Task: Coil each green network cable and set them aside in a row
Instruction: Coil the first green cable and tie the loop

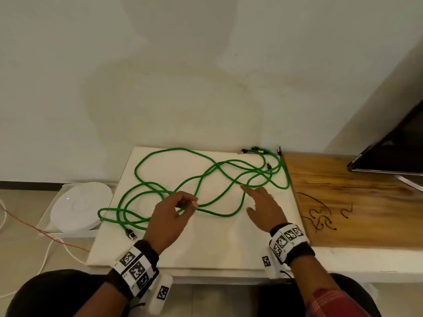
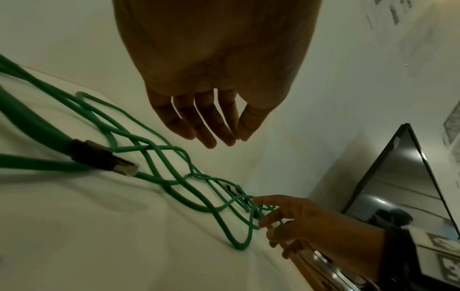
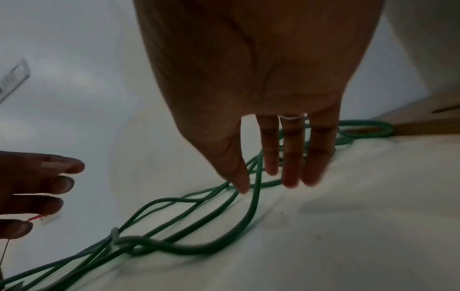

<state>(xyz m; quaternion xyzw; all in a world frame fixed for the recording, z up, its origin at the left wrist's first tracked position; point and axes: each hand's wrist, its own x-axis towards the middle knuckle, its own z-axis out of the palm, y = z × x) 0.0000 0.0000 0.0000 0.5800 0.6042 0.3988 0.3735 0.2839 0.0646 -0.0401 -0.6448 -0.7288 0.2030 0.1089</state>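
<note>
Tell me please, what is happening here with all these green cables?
A person reaches both hands over loose, tangled green network cables spread on a white board. The left hand and right hand are open and hold nothing. No cable is coiled yet. Small dark ties lie on the wooden top beside.

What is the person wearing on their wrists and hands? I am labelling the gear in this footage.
Each wrist carries a black band wrapped with white blocks printed with black square code markers. A white camera unit with another marker hangs below the left wrist. The right hand has a thin pale ring on one finger. A red checked sleeve covers the right forearm.
</note>
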